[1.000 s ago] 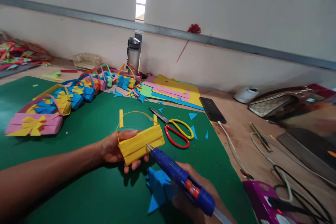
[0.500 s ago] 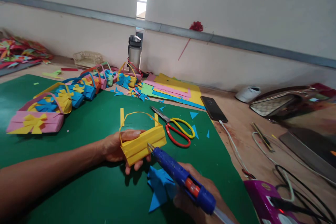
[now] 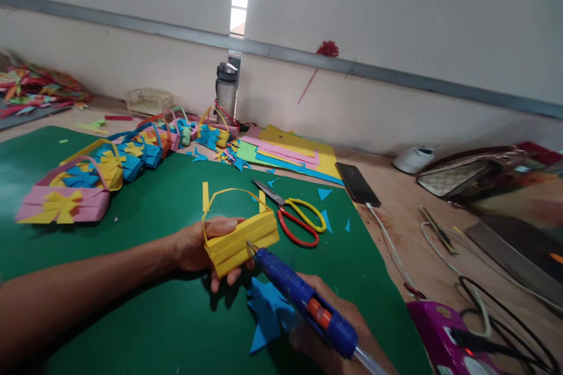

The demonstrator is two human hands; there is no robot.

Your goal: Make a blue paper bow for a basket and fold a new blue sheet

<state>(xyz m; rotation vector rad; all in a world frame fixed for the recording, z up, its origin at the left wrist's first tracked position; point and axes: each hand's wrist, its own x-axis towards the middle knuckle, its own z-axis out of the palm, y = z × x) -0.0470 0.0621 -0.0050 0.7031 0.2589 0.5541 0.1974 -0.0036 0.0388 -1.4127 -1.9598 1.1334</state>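
A small yellow paper basket (image 3: 240, 244) with a thin arched handle rests in my left hand (image 3: 196, 244), the thumb along its top edge and fingers beneath. My right hand (image 3: 338, 319) is wrapped round a blue hot glue gun (image 3: 308, 302) with an orange part in its side and a clear glue stick at the back. The gun's metal tip is at the middle of the basket's front side. A folded blue paper bow (image 3: 269, 312) lies on the green mat (image 3: 145, 310), partly hidden by the gun and my right hand.
Scissors (image 3: 295, 217) with red and yellow handles lie just beyond the basket. Finished paper baskets (image 3: 65, 205) line the left. Coloured paper sheets (image 3: 290, 149), a bottle (image 3: 226, 96) and a phone (image 3: 357, 183) are farther back. A purple power strip (image 3: 444, 334) with cables sits at right.
The view has shifted very slightly. Both hands, the yellow basket and the glue gun hold nearly the same places, with the tip still at the basket's front.
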